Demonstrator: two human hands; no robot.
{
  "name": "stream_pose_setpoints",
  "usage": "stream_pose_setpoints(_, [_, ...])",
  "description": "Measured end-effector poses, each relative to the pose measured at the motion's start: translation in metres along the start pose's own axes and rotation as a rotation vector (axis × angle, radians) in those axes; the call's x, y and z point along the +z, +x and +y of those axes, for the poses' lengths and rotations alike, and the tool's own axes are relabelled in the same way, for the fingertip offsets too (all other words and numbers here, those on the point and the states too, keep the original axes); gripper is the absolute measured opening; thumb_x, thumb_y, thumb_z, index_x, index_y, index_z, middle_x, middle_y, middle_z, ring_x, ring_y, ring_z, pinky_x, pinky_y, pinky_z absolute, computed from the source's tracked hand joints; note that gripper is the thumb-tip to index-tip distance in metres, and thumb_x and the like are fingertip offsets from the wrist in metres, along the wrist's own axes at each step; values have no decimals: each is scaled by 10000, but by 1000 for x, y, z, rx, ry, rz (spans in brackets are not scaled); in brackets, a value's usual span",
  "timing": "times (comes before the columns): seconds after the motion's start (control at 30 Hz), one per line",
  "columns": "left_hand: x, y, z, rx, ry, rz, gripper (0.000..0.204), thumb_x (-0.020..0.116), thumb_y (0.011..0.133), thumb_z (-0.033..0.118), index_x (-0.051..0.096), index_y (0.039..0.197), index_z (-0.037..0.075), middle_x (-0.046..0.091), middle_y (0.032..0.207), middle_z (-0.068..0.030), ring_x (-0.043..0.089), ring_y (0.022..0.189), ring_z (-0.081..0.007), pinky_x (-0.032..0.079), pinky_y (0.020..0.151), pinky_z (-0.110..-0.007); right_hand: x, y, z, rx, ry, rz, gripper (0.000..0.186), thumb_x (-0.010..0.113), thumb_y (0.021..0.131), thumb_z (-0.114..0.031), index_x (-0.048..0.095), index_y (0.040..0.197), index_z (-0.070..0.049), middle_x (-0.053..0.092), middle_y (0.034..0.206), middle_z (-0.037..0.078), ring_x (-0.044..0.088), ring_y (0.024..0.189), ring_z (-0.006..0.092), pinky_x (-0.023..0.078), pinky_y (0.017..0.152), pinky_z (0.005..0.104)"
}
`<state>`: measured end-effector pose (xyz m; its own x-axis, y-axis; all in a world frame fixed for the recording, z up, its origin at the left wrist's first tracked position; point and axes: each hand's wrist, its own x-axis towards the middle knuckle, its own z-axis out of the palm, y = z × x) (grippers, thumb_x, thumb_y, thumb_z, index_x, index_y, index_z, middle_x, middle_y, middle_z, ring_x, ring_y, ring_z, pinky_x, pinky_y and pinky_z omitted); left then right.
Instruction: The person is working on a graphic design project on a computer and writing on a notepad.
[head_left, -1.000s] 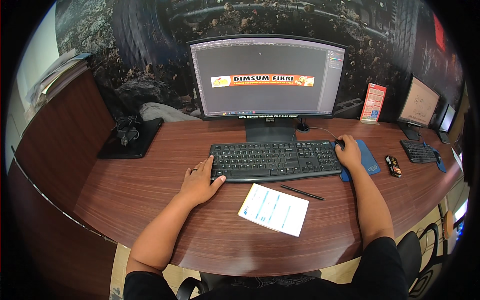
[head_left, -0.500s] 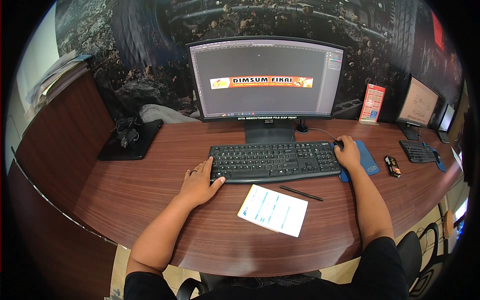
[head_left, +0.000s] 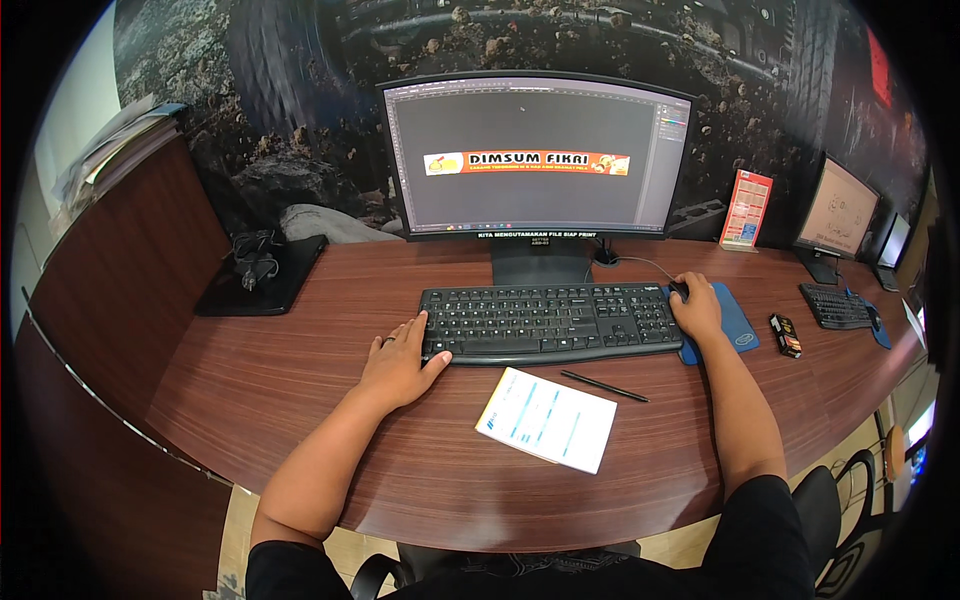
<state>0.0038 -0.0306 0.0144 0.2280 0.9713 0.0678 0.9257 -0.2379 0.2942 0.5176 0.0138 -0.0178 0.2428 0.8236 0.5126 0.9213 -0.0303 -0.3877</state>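
Brown wood-grain desk (head_left: 270, 420), broad, glossy at the near edge. Between the forearms lies a white rectangular paper pad with blue printed bars (head_left: 548, 422), set askew; a slim black pen (head_left: 604, 386) lies beyond its right-hand corner, just short of the keyboard. Both sit in front of the keys, apart from either hand.

Left hand (head_left: 397, 365): loose, fingers spread, grasping nothing, tips and thumb touching the left end of a long black plastic keyboard (head_left: 545, 325). Right hand (head_left: 699, 307): curled over a small black computer mouse (head_left: 679, 290), hiding most of it, at the keyboard's right end. Beneath, a blue mouse pad (head_left: 738, 320); to its right, a small dark box (head_left: 786, 336).

Farther left, a flat black slab (head_left: 215, 298) bears a tangle of black cables (head_left: 255, 265). Behind the keyboard stands a wide curved black monitor (head_left: 535, 120), showing an orange banner on grey. Right of it, an upright red-and-white card (head_left: 746, 209), then a smaller black-framed screen (head_left: 838, 205). Dark rock-and-tyre mural (head_left: 280, 60) behind everything.
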Motion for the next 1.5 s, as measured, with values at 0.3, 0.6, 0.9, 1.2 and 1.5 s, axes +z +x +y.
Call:
stream_pose_setpoints(0.3, [1, 0, -1, -1, 4, 1, 843, 544, 1011, 523, 263, 1610, 0, 431, 1571, -281, 385, 1492, -401, 243, 1224, -594, -1, -1, -1, 2, 12, 4, 284, 694, 856, -151, 668, 1129, -78, 657, 1207, 134, 610, 1146, 387, 491, 983, 466])
stream_pose_setpoints(0.6, [1, 1, -1, -9, 18, -6, 844, 542, 1011, 530, 265, 1610, 3, 418, 1587, -266, 372, 1501, -390, 246, 1227, -591, -1, -1, -2, 0, 14, 6, 285, 709, 852, -143, 670, 1127, -77, 660, 1206, 129, 613, 1145, 379, 492, 983, 460])
stream_pose_setpoints(0.9, [2, 2, -4, -3, 44, -15, 849, 502, 1016, 574, 254, 1618, 28, 398, 1607, -247, 373, 1503, -390, 251, 1220, -621, -1, 0, -1, 0, 12, 12, 287, 705, 849, -139, 668, 1128, -81, 658, 1196, 129, 612, 1144, 384, 496, 979, 457])
stream_pose_setpoints(1.2, [3, 2, -3, -11, 49, -23, 844, 490, 1020, 579, 249, 1623, 39, 398, 1609, -239, 366, 1510, -374, 251, 1221, -622, -2, -1, -3, 4, 4, 6, 288, 697, 853, -150, 669, 1130, -80, 657, 1203, 132, 609, 1147, 385, 493, 985, 461])
stream_pose_setpoints(1.5, [-1, 1, 2, -16, 14, -19, 840, 544, 1010, 526, 267, 1609, 7, 410, 1598, -254, 369, 1504, -388, 244, 1230, -591, -1, 0, 0, -4, 13, 11, 289, 696, 853, -142, 663, 1132, -75, 657, 1208, 138, 611, 1148, 388, 493, 985, 466])
